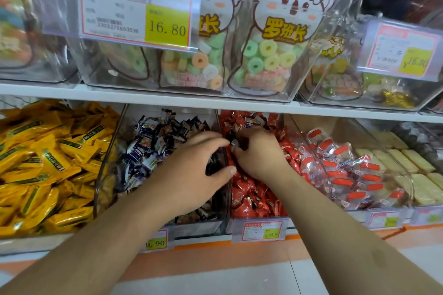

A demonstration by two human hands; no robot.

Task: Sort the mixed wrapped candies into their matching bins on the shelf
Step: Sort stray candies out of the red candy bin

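A shop shelf (143, 98) carries clear bins in a row: yellow packets, then the dark-candy bin (153, 151), then the red-candy bin (254, 194). Both hands meet over the divider between those two. The left hand (191, 170) curls its fingers round a clutch of dark wrapped candies (213, 165). The right hand (259, 153) pinches one small dark candy (234, 143) just above the red pile. These sweets are likely light, crinkly and slippery; a pinch on the twisted wrapper end should hold best.
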